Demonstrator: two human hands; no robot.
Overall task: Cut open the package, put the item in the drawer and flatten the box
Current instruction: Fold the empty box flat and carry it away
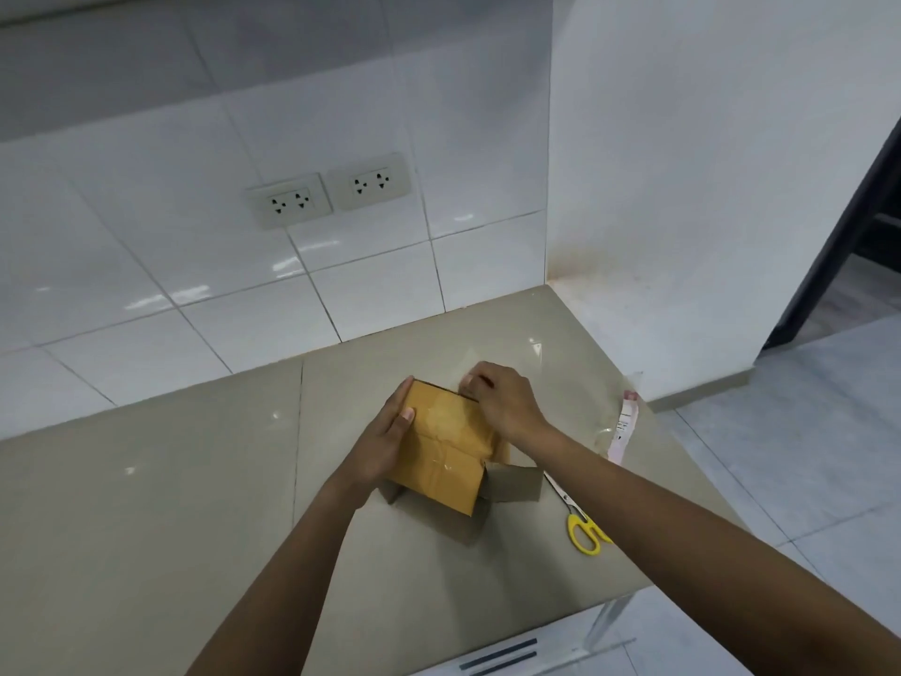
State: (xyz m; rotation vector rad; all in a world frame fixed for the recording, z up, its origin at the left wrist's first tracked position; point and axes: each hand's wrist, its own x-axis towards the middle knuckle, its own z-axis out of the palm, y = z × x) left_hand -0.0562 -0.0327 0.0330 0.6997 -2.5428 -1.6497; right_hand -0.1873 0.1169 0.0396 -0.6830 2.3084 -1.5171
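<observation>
A small brown cardboard box (441, 451) sits on the beige tiled counter (170, 505), its taped face turned up and loose flaps sticking out at its near right side. My left hand (385, 439) grips the box's left side, thumb on top. My right hand (502, 400) pinches the far right top edge of the box. Yellow-handled scissors (580, 519) lie on the counter right of the box, partly under my right forearm. No item or drawer can be made out.
A strip of peeled clear tape with a pink label (624, 426) lies near the counter's right edge. White tiled wall with two double sockets (331, 190) stands behind. The counter drops off at right to a grey floor (804, 456).
</observation>
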